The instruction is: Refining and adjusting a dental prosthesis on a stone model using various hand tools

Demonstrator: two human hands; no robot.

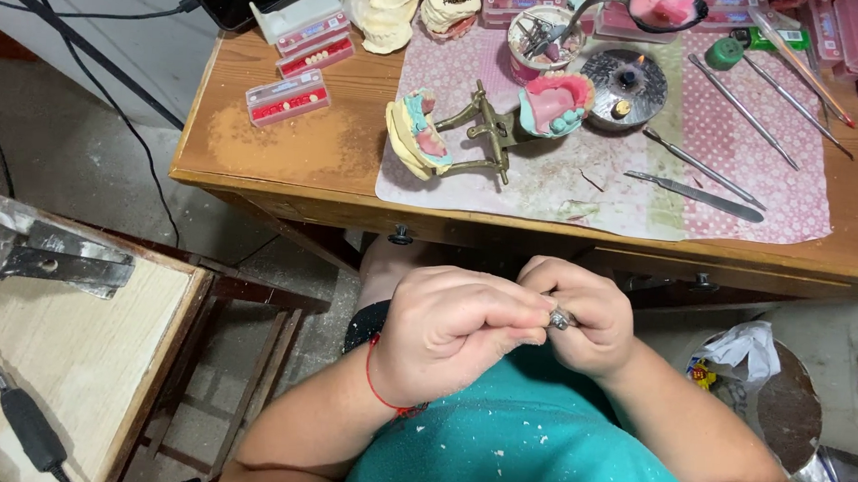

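My two hands are held together above my lap, below the desk's front edge. My left hand (454,331), with a red string on its wrist, is curled tightly, its fingertips meeting a small shiny metal piece (560,319). My right hand (585,313) is closed around that same piece from the other side. Most of the piece is hidden by my fingers. On the desk above lies a brass dental articulator (487,133), opened out, with plaster casts carrying pink and teal wax (422,135).
A pink patterned mat (740,177) holds several metal hand tools, a knife (696,193) and a round metal burner (626,86). Tooth trays (288,97) sit at the desk's left. A side table (77,351) holds a rotary handpiece (21,416). A bin (779,391) stands at right.
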